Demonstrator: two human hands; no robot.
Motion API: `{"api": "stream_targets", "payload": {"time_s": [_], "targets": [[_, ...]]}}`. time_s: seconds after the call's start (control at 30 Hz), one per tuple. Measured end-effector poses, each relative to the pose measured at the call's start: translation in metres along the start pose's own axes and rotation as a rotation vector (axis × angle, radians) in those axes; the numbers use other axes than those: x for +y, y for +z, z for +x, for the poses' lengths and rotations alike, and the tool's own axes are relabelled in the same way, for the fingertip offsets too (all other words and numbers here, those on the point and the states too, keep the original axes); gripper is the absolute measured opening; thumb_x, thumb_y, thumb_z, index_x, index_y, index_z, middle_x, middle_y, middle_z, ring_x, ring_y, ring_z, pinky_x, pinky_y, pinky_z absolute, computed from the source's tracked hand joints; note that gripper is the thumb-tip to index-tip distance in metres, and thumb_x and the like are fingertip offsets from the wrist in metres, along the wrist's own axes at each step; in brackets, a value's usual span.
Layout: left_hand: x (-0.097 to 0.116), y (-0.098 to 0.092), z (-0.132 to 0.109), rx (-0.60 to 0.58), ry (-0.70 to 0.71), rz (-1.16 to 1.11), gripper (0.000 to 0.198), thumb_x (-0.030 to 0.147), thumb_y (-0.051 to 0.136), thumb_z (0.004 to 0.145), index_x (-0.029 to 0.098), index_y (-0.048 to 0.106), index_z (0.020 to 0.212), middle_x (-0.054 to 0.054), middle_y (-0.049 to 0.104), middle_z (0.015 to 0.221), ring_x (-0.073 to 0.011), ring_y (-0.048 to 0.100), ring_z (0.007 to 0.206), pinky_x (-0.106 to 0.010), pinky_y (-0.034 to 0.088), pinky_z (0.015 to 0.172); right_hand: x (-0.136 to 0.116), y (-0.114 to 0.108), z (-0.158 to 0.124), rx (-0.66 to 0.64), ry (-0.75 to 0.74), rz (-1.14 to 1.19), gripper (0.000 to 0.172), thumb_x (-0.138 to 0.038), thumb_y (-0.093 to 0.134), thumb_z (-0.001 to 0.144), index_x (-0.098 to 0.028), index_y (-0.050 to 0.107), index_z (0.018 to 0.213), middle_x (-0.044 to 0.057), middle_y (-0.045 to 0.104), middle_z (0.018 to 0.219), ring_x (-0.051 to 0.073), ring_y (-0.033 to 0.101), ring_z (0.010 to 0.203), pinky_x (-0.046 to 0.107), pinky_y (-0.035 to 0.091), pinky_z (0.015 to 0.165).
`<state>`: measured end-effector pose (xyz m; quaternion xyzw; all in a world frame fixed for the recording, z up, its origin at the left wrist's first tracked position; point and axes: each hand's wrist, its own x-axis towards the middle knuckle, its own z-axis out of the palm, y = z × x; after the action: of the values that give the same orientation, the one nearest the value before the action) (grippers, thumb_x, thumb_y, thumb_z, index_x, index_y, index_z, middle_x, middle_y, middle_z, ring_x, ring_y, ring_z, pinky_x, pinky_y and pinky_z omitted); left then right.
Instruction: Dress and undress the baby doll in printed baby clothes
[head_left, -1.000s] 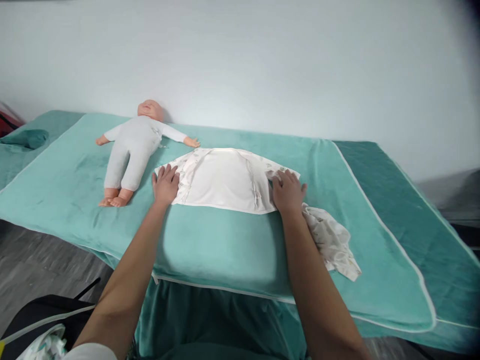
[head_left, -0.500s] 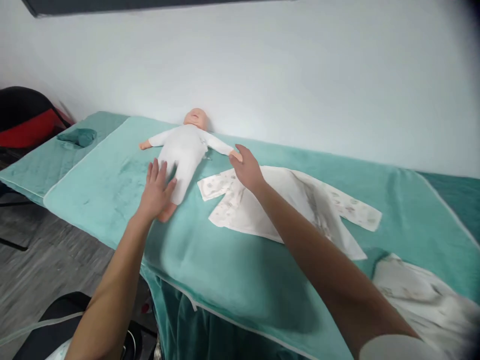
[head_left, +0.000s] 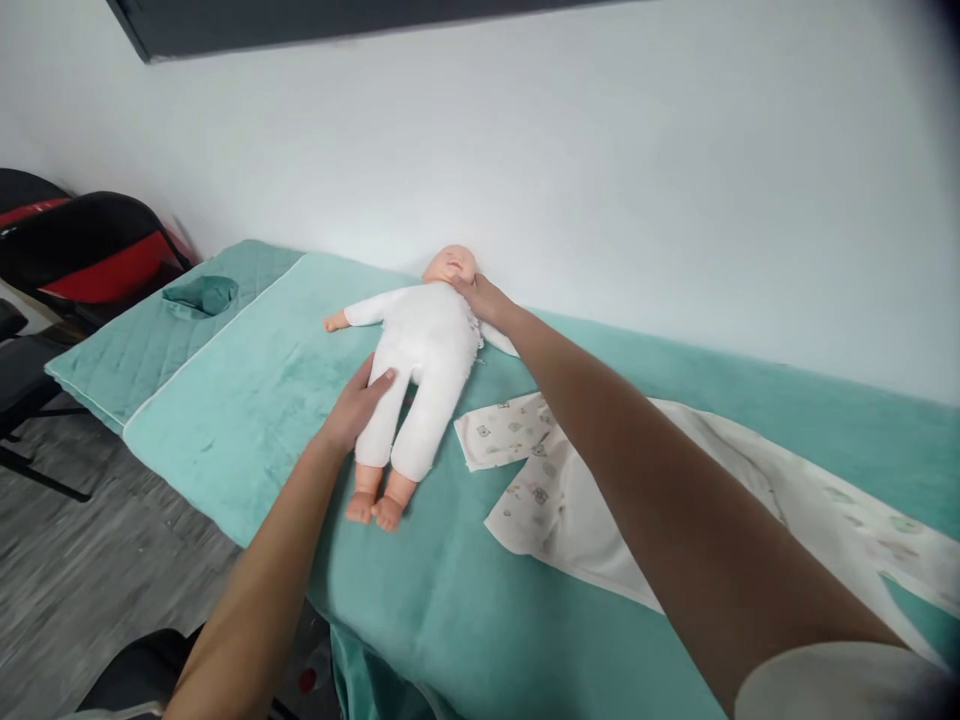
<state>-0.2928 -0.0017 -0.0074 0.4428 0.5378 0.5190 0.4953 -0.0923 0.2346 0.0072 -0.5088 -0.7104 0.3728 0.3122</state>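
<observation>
A baby doll [head_left: 427,325] with a white cloth body and bare plastic head, hands and feet lies on its back. My left hand [head_left: 358,408] is at its thigh, thumb over the front of the leg and fingers along the outer side, partly hidden. At the doll's neck and shoulder is my right hand [head_left: 486,300], its thumb near the chin and its other fingers out of sight behind the shoulder. My right forearm crosses over a white printed baby shirt [head_left: 555,500] spread flat to the right; the arm covers part of it.
The doll and shirt lie on a green padded bed [head_left: 247,400] against a white wall [head_left: 675,200]. A face opening [head_left: 201,297] is at the bed's left end. Black and red chairs [head_left: 97,250] stand beyond it. A dark panel [head_left: 337,25] runs along the wall above.
My right hand has moved from the doll's hand up to its neck and shoulder. My left hand has come to the side of its thigh. The view has shifted left.
</observation>
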Motion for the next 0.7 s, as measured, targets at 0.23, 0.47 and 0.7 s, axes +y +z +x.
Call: {"api": "stream_targets", "payload": {"time_s": [0.23, 0.47, 0.7], "targets": [[0.006, 0.035, -0.018, -0.034, 0.117, 0.1, 0.076, 0.054, 0.064, 0.094, 0.023, 0.047, 0.162, -0.01, 0.071, 0.143, -0.0357, 0.075, 0.118, -0.056, 0.054, 0.117, -0.023, -0.041, -0.041, -0.01, 0.102, -0.065, 0.088, -0.069, 0.062, 0.092, -0.005, 0.048, 0.152, 0.026, 0.048, 0.162, 0.041, 0.054, 0.145, 0.054, 0.045, 0.122], [0.018, 0.117, -0.068, -0.095, 0.245, 0.06, 0.084, 0.062, 0.068, 0.089, 0.025, 0.048, 0.161, -0.01, 0.067, 0.149, -0.0396, 0.07, 0.127, -0.059, 0.05, 0.123, -0.016, -0.14, -0.12, 0.068, 0.108, -0.082, 0.097, -0.082, 0.06, 0.086, -0.013, 0.048, 0.152, 0.023, 0.053, 0.16, 0.041, 0.058, 0.14, 0.06, 0.045, 0.119], [0.017, 0.22, -0.14, -0.237, 0.057, -0.164, 0.085, 0.05, 0.073, 0.089, 0.024, 0.042, 0.164, -0.014, 0.063, 0.152, -0.0358, 0.077, 0.108, -0.053, 0.063, 0.101, 0.026, -0.218, -0.222, 0.115, 0.161, -0.17, 0.09, -0.077, 0.06, 0.089, -0.013, 0.049, 0.152, 0.022, 0.056, 0.157, 0.039, 0.06, 0.139, 0.055, 0.046, 0.118]]}}
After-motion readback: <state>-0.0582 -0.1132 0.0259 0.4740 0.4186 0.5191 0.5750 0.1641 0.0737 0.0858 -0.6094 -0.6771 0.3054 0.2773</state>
